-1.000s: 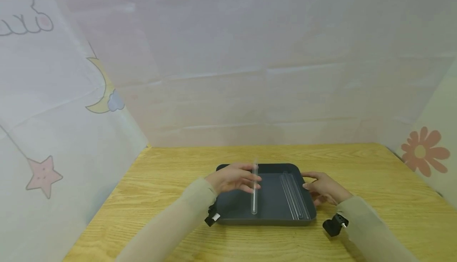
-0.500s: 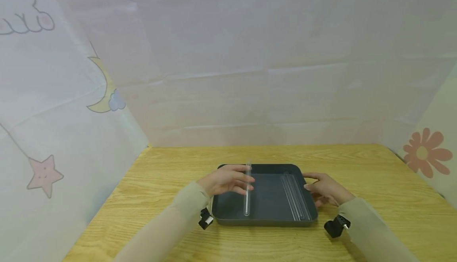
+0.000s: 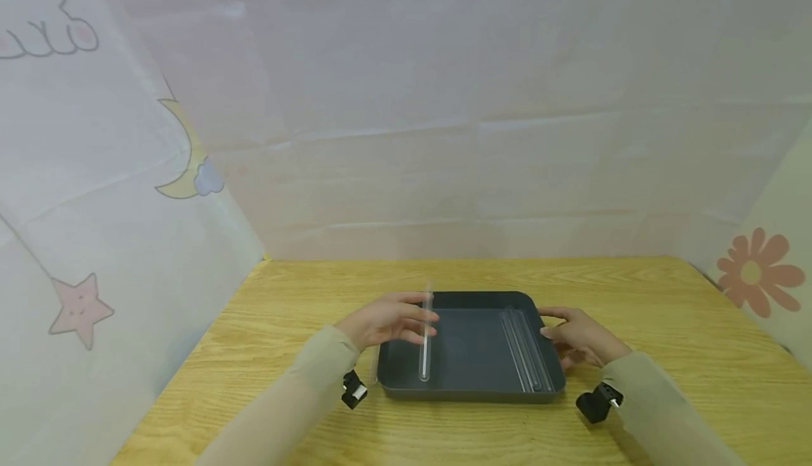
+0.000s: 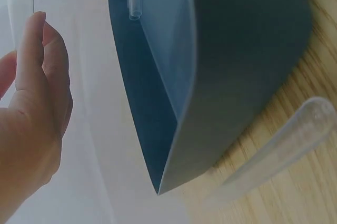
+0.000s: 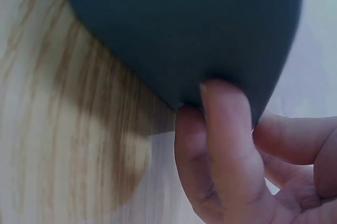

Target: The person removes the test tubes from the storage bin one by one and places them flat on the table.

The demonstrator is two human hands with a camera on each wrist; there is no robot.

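Note:
My left hand (image 3: 390,319) pinches a clear tube (image 3: 425,353) between thumb and fingers, above the left part of a dark grey tray (image 3: 476,395). Part of that tube shows at the top left of the left wrist view. Several clear tubes (image 3: 525,350) lie side by side at the tray's right. At the tray's right wall, my right hand (image 3: 580,337) rests with its fingertips; in the right wrist view, fingers (image 5: 229,139) touch the outer wall (image 5: 184,34). Another clear tube (image 4: 284,147) lies on the table just outside the tray's left side.
The wooden table (image 3: 304,290) surrounds the tray. Behind it hangs a pale cloth wall (image 3: 476,170), with a printed star and moon on the left and a flower (image 3: 755,272) on the right. A small black device (image 3: 354,390) sits on my left wrist, another (image 3: 596,402) on the right.
My left hand has moved left with the pinched tube, from near the tray's middle to its left part. The right hand has stayed at the tray's right wall.

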